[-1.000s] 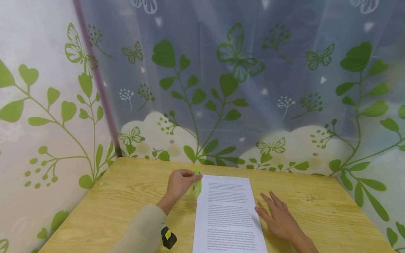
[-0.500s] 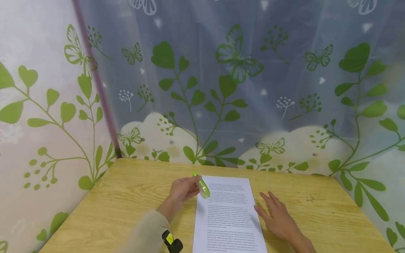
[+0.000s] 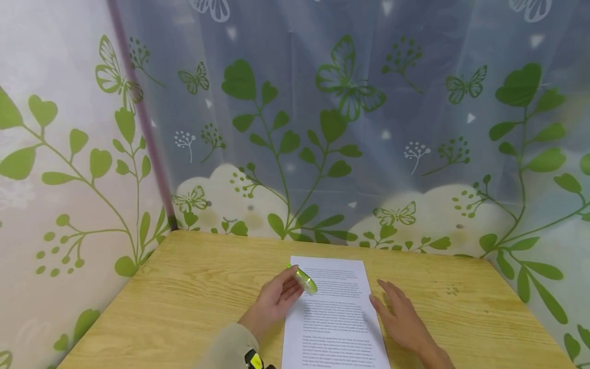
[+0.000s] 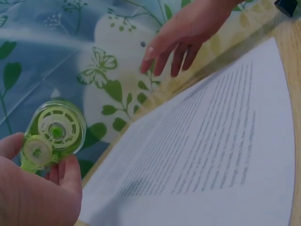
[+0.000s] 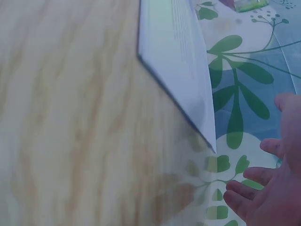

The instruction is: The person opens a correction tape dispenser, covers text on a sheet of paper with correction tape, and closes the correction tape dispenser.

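Dispenser (image 3: 306, 281) of clear green plastic, seemingly for tape, sits pinched between the thumb and fingers of our left hand (image 3: 275, 297), apparently raised over the upper left part of the printed sheet (image 3: 335, 320), which lies flat on the worktop (image 3: 184, 297). Our right hand (image 3: 406, 322) holds nothing, its fingers slightly spread beside the sheet's right edge; we cannot tell whether they touch it. Since the narrow tip (image 4: 29, 165) sits close to our hand, we would do well to turn it clear before lowering it to the paper. We should keep the pinch light, off the wheels' faces, and lay the right fingers flat on the margin, because a loose sheet could slide or crease under any sideways pull.
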`<state>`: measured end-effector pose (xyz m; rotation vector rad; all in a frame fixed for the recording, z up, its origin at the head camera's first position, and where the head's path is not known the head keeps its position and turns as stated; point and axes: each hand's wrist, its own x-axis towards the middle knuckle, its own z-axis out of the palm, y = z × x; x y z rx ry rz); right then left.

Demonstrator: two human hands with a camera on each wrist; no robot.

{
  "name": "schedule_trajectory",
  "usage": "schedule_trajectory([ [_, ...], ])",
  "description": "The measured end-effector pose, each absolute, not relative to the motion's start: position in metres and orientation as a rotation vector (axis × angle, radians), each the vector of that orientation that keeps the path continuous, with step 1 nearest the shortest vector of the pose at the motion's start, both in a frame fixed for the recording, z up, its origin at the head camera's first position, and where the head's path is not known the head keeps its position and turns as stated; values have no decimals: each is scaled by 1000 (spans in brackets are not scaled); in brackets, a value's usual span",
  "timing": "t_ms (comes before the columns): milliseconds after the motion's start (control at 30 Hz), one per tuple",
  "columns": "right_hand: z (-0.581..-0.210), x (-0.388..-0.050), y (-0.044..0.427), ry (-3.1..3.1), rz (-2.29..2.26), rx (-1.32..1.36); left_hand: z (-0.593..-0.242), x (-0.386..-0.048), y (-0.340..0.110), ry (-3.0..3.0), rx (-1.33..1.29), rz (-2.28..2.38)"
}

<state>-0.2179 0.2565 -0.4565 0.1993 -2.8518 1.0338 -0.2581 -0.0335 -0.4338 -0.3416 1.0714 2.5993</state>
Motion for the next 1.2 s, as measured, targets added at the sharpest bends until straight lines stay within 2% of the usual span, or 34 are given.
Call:
schedule_trajectory([
  [767,-454,-209,218,-2630,1442,77,-450,-237,12,950,-352,2631],
  [1200,-449,-214,187,-2444,1719,-89,-452,-233,25,1054,-399,2620],
])
